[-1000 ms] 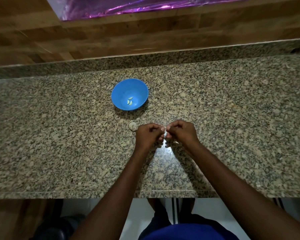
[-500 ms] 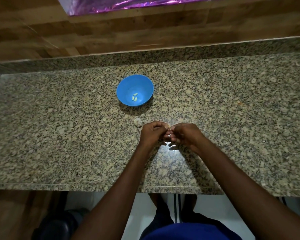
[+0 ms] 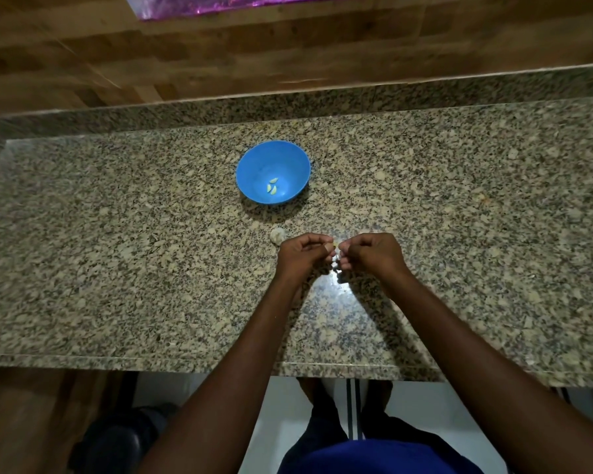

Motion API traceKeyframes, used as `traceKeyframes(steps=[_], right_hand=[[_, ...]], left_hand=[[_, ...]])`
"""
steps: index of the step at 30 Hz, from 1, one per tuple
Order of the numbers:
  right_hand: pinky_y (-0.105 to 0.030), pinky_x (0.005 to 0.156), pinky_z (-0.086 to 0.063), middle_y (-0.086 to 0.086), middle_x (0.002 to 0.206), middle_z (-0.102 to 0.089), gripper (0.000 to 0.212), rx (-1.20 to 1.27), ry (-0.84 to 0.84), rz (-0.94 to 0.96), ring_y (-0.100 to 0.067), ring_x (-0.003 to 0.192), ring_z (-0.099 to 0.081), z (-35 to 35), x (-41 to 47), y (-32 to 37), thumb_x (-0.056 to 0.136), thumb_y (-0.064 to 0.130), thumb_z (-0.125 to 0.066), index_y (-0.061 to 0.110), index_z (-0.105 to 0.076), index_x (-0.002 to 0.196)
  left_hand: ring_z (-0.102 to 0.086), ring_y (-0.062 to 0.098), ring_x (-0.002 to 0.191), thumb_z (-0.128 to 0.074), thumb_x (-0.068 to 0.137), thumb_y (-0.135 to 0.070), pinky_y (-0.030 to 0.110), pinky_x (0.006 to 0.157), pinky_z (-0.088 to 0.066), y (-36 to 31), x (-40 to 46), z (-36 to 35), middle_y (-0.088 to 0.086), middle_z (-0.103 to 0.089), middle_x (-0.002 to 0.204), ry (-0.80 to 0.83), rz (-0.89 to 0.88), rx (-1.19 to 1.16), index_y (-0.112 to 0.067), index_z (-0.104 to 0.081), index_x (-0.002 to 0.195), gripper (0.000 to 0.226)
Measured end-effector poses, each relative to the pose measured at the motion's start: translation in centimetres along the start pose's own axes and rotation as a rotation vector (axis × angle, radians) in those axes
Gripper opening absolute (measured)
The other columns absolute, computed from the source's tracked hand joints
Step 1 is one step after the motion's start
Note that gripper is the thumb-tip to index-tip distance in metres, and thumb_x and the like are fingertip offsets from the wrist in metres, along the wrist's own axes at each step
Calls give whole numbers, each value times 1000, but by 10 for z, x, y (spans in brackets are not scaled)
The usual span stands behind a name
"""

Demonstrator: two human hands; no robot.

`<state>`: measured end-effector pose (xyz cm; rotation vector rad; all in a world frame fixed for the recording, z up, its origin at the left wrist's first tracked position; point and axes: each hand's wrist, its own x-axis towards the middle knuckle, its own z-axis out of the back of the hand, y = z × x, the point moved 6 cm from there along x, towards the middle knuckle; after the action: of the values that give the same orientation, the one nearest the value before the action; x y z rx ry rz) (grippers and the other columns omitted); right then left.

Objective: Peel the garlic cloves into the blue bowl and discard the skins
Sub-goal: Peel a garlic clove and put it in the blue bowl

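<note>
Speckled granite, polished enough to throw back a patch of light just below the knuckles, forms the worktop [image 3: 117, 268] on which the task is laid out. A round, smooth blue plastic bowl [image 3: 254, 165] is set beyond the hands, near enough to be reached, and three small pale peeled garlic cloves [image 3: 272, 187] are seen lying on its floor. The left hand [image 3: 303, 254] and the right hand [image 3: 374, 253] are brought together, fingertips almost touching, with fingers curled tightly; a small pale garlic clove [image 3: 337, 249] is pinched between them, though little of it is shown. This two-handed pinch is judged to be used so that one hand steadies the clove while the papery skin is picked off by the other; which hand does which cannot be told. A lumpy, off-white remainder of the garlic bulb [image 3: 277, 235] is left on the stone just beside the left hand, between it and the bowl, probably kept there for the next clove. Loose skins cannot be made out against the mottled surface.
</note>
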<state>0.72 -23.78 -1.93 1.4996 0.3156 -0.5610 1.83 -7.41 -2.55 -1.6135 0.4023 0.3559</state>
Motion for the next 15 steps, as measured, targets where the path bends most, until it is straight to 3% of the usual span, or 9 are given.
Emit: traceKeyframes(steps=[4, 6, 12, 15], right_hand=[[-39, 61, -63, -28, 80, -70, 10, 68, 17, -44, -30, 63, -69, -4, 4, -3, 87, -3, -72, -12, -69, 90], [-45, 57, -62, -26, 77, -70, 8, 78, 15, -49, -27, 58, -67, -5, 7, -3, 87, -3, -71, -10, -68, 89], [-54, 63, -61, -26, 71, -68, 6, 116, -41, -107, -29, 55, -66, -6, 26, -8, 86, -5, -70, -5, -67, 81], [-53, 65, -61, -27, 73, -70, 4, 109, -95, -139, -34, 59, -70, -7, 39, -9, 85, -6, -68, -6, -68, 81]], left_hand=[[-69, 19, 67, -70, 87, 4, 30, 70, -60, 1, 8, -3, 18, -74, 82, 10, -1, 27, -6, -74, 90, 11], [-68, 18, 65, -69, 88, 4, 29, 67, -59, 1, 12, -4, 14, -74, 79, 18, -9, 46, -7, -73, 89, 13], [-69, 17, 66, -65, 90, 6, 25, 64, -60, 5, 23, -5, 18, -73, 82, -43, 25, -13, 2, -69, 104, 15], [-68, 20, 68, -63, 91, 6, 27, 64, -60, 9, 32, 0, 22, -73, 84, -119, 21, 77, -1, -71, 98, 14]])
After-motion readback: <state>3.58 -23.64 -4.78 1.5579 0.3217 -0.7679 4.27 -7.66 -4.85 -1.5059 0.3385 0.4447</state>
